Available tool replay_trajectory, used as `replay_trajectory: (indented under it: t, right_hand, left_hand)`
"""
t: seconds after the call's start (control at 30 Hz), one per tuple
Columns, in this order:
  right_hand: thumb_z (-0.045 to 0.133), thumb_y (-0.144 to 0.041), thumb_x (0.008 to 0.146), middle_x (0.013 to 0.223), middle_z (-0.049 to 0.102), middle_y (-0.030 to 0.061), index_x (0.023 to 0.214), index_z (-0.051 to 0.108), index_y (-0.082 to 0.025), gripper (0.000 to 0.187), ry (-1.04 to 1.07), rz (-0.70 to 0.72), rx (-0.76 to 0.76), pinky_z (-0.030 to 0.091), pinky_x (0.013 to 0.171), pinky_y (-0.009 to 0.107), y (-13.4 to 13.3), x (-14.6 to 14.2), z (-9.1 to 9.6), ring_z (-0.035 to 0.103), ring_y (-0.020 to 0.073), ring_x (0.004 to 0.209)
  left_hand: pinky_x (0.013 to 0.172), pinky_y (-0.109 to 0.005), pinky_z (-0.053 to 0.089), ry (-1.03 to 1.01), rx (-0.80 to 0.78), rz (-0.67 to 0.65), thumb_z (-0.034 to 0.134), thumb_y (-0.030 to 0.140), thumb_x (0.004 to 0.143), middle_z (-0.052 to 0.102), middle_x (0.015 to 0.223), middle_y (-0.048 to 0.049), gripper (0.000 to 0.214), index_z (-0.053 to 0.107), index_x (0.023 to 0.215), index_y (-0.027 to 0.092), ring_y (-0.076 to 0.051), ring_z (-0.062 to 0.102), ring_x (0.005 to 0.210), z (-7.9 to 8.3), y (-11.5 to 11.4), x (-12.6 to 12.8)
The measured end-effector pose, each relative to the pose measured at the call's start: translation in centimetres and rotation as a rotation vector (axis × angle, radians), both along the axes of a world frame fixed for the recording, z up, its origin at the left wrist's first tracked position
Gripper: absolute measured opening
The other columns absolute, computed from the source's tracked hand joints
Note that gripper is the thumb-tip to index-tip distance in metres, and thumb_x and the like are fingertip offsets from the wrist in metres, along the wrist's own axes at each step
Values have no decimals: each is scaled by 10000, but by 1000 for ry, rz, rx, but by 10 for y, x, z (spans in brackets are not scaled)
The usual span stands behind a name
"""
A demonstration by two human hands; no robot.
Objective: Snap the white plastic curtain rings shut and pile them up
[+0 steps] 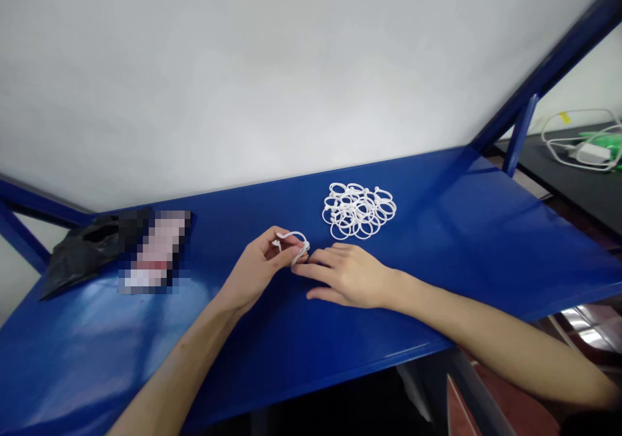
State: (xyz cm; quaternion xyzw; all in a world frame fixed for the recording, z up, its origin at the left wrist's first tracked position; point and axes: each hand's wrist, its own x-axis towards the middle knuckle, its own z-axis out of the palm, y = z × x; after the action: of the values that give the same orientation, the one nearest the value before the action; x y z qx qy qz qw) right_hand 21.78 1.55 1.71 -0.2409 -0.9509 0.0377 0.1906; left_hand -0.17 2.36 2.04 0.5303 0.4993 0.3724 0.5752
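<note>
A white cord loop [297, 236] with small knots is pinched between the thumb and fingers of my left hand [262, 262], just above the blue tabletop. My right hand [347, 274] lies palm down beside it with its fingers spread. Its foremost fingertips reach the lower end of the loop; whether they touch it I cannot tell. Behind my right hand, a pile of white knotted cord loops [357, 210] rests on the table, the rings overlapping one another.
The blue table [272, 371] meets a white wall [291, 86]. A black plastic bag [78, 261] and a pixelated pinkish object [158, 251] lie at left. Blue frame bars [519, 135] rise at the sides. On a dark surface at right sits a white charger [593, 153] with its cable.
</note>
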Motion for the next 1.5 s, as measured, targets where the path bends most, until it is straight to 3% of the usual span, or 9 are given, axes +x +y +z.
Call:
replay_trajectory:
  t: [0.2, 0.4, 0.53, 0.73, 0.93, 1.13, 1.27, 1.4, 1.5]
  right_hand:
    - [504, -408, 1029, 1113, 713, 90, 1275, 606, -185, 347, -3, -18, 19, 489, 705, 331, -2, -3, -2, 663, 188, 797]
    - [495, -292, 1036, 949, 712, 57, 1065, 652, -182, 194, 52, -77, -10, 500, 719, 312, 3, 0, -6, 643, 175, 786]
    - [420, -146, 1034, 1013, 717, 78, 1103, 638, -174, 231, 205, -118, -13, 532, 725, 295, 5, 4, -4, 663, 172, 852]
    - [440, -184, 1026, 1030, 721, 85, 1130, 600, -186, 190, 427, -189, -160, 585, 754, 323, 4, 2, -3, 694, 178, 894]
    - [451, -180, 1006, 1069, 714, 98, 1247, 567, -189, 268, 495, -250, -224, 597, 766, 350, 8, 3, -6, 695, 183, 868]
    - [420, -170, 1017, 943, 665, 61, 1370, 533, -178, 371, 507, -198, -218, 581, 735, 334, 8, 4, -5, 639, 158, 771]
    - [400, -159, 1024, 942, 630, 45, 1413, 514, -221, 410, 517, -158, -225, 575, 741, 319, 8, 4, -5, 619, 151, 797]
    - [441, -164, 1021, 972, 648, 52, 1424, 511, -219, 412, 548, -147, -245, 579, 761, 327, 8, 4, -7, 627, 153, 811]
    - [458, -145, 1016, 978, 655, 46, 1424, 518, -242, 424, 562, -115, -269, 586, 763, 320, 9, 6, -11, 637, 149, 834]
  left_hand:
    - [894, -358, 555, -30, 27, -42, 770, 387, 766, 721, 1039, -42, 337, 485, 794, 208, -182, 686, 956, 2, -3, 4]
    - [837, -351, 593, 15, 56, 76, 753, 435, 776, 723, 960, -24, 345, 495, 790, 207, -180, 703, 897, -5, 1, 5]
    - [689, -285, 581, 122, 145, 154, 754, 457, 788, 703, 877, -4, 333, 568, 904, 206, -153, 679, 770, -11, 9, -5]
    - [542, -234, 452, 306, 212, 191, 728, 465, 798, 653, 765, 20, 325, 619, 962, 206, -121, 592, 613, -16, 19, -18]
    - [689, -306, 482, 657, 320, 210, 629, 435, 846, 702, 830, -16, 273, 670, 1018, 226, -187, 632, 735, -9, 27, -35]
    - [998, -490, 398, 1092, 602, 122, 533, 150, 798, 632, 1291, -116, 490, 595, 1282, 196, -349, 506, 1201, -6, 22, -34]
    - [1028, -468, 366, 960, 643, -15, 535, 211, 874, 615, 1340, -77, 432, 584, 1301, 252, -305, 481, 1245, 0, 11, -19]
    - [1022, -452, 383, 734, 578, -171, 581, 417, 930, 730, 1118, -33, 266, 678, 1128, 268, -257, 575, 1106, 7, 2, -5]
    - [943, -413, 437, 638, 543, -198, 595, 400, 936, 756, 937, 1, 180, 711, 979, 270, -213, 630, 932, 5, 0, 1]
